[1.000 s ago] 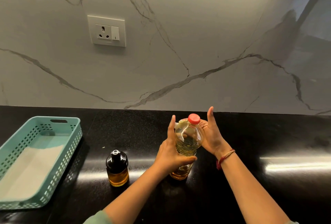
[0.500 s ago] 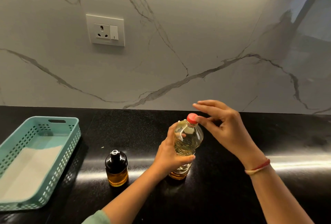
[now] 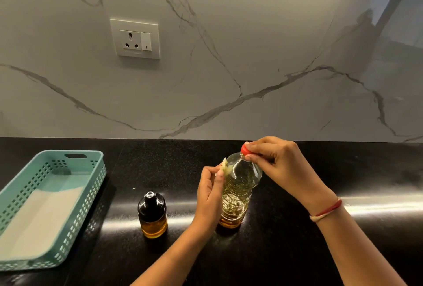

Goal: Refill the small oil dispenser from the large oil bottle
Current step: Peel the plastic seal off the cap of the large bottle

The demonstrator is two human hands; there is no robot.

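Your right hand [image 3: 281, 169] now pinches the red cap [image 3: 245, 149] of the large oil bottle [image 3: 240, 185], fingertips and thumb curled round it from the right; your left hand [image 3: 209, 196] grips the bottle's body from the left, fingers wrapped near the shoulder, where a scrap of torn label shows. A second ago that right hand lay open against the neck with its fingers straight up; half a second ago it had lifted clear and its fingers were reaching at the cap without closing on it; now they have closed. The bottle itself has hardly moved; it stands upright on the black counter [image 3: 297, 251], oil filling the lower part. The small oil dispenser [image 3: 152, 214] sits where it was, just left of your left hand and apart from the bottle, its dark top still on and a shallow band of oil in the bottom; the teal basket [image 3: 87, 205] lies well off to the left.

You have gone from steadying the bottle to starting on the cap; by my reading unscrewing is the step in hand and pouring is some way off; the dispenser's top will also need to come off first. Keep the left grip firm while you twist; the thin ribbed plastic will likely give under a squeeze.
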